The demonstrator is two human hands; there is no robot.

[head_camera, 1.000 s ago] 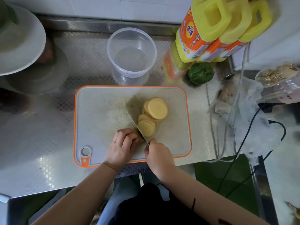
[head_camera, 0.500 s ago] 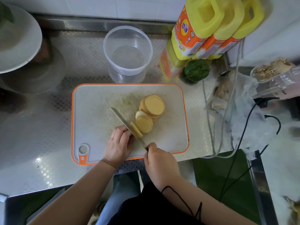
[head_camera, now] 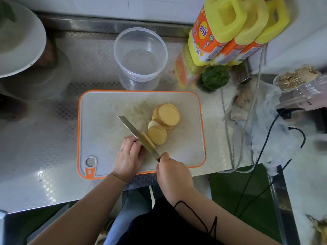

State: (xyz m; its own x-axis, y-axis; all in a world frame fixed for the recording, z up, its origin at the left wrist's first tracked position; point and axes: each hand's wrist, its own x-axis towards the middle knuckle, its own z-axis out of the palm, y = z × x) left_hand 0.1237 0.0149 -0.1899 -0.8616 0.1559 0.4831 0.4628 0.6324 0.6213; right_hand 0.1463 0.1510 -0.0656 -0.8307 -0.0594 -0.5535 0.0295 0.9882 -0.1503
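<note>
Left hand (head_camera: 129, 157) curls over the hidden potato end near the board's (head_camera: 99, 121) front edge. Right hand (head_camera: 172, 175) grips the knife (head_camera: 136, 134). Potato end: firm, wet, probably slippery; keep fingertips tucked.

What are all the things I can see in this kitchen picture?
counter: one, shiny steel, under everything
cutting board: one, white with orange rim, middle of the counter
potato slices: a pile, yellow, on the board right of the blade
knife: one, steel, slanting across the board
tub: one, clear, behind the board
bottles: three, yellow and orange, back right
pepper: one, green, in front of the bottles
bowl: one, white, far left
bag: one, clear plastic, right of the board
cables: black, over the bag
left hand: one, fingers curled beside the blade
right hand: one, grips the knife handle
</note>
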